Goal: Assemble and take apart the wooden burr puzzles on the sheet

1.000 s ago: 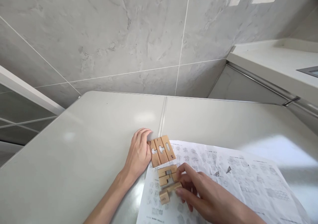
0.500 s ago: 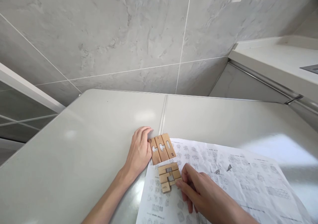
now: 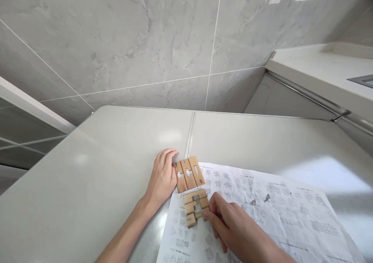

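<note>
Three flat wooden puzzle pieces with slots (image 3: pixel 190 182) lie side by side, with pen marks on them. My left hand (image 3: pixel 163 169) rests on the table against their left side, fingers loosely bent and holding nothing. Closer to me, several notched wooden pieces (image 3: pixel 192 197) are lined up in a second group. At the near end of that group, my right hand (image 3: pixel 230 224) pinches the right end of a notched wooden puzzle piece (image 3: pixel 191 220) between thumb and index finger. Its left end carries a pen mark; the fingers cover its right end.
A creased instruction sheet (image 3: pixel 262 216) with small printed drawings lies under the near pieces and my right hand. The pale table (image 3: pixel 116 158) has a seam (image 3: pixel 190 133) down its middle. Beyond it is a grey tiled wall (image 3: pixel 131 41), with a white counter (image 3: pixel 314 72) at right.
The notched piece in my right hand has turned slightly and shows a wider gap from the row above it. My left hand and the slotted pieces stay in place.
</note>
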The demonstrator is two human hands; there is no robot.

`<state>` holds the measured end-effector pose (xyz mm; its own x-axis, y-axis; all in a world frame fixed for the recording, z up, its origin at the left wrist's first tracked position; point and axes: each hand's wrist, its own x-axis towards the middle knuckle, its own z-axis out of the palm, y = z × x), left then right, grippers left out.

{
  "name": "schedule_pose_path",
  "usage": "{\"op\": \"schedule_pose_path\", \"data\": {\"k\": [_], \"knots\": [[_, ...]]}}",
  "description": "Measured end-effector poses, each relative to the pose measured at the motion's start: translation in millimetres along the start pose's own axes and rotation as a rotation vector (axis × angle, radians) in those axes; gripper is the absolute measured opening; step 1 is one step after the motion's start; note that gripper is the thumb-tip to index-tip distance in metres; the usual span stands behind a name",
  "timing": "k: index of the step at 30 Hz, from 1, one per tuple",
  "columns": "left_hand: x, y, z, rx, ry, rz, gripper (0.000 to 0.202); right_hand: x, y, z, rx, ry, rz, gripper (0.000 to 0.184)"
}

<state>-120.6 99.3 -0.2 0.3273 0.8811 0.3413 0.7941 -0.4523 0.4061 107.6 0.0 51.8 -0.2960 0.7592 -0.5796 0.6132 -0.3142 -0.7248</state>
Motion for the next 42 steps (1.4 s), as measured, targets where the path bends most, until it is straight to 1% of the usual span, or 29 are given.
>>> {"op": "schedule_pose_path", "data": {"k": [5,8,11,13,18,22,29,32,34,36,37,39,42], "knots": [[1,1,-0.7,0.000,-0.001,0.005,0.048,0,2,-2,0.012,0.009,-0.027,0.027],[1,1,-0.7,-0.001,0.003,0.010,0.047,-2,1,-4,-0.017,0.009,-0.011,0.030],[1,0,-0.1,-0.001,0.006,0.013,0.047,-3,-1,-2,-0.102,0.064,-0.017,0.037],[0,0,0.1,-0.002,0.006,0.015,0.046,-3,-1,1,-0.146,0.107,-0.035,0.039],[1,0,-0.2,-0.013,-0.004,0.019,0.047,2,5,13,-0.166,0.170,-0.074,0.035],[1,0,-0.4,-0.029,-0.008,0.023,0.047,4,7,15,-0.214,0.184,-0.102,0.028],[2,-1,-1.0,-0.064,0.011,0.013,0.048,-10,-2,2,-0.186,0.172,-0.157,0.028],[3,-2,-3.3,-0.088,0.019,0.004,0.049,-15,0,-7,-0.177,0.210,-0.187,0.027],[3,-1,-5.2,-0.108,0.023,0.000,0.048,-18,8,-15,-0.119,0.226,-0.222,0.028],[4,0,-7.1,-0.129,0.023,0.003,0.045,-21,22,-24,0.029,0.171,-0.273,0.024],[4,2,-8.1,-0.138,0.021,0.008,0.042,-23,31,-29,0.106,0.139,-0.300,0.026],[5,5,-10.6,-0.152,0.010,0.024,0.034,-27,50,-40,0.223,0.157,-0.329,0.036],[4,10,-15.5,-0.159,-0.022,0.066,0.029,-33,81,-54,0.303,0.288,-0.314,0.047]]}}
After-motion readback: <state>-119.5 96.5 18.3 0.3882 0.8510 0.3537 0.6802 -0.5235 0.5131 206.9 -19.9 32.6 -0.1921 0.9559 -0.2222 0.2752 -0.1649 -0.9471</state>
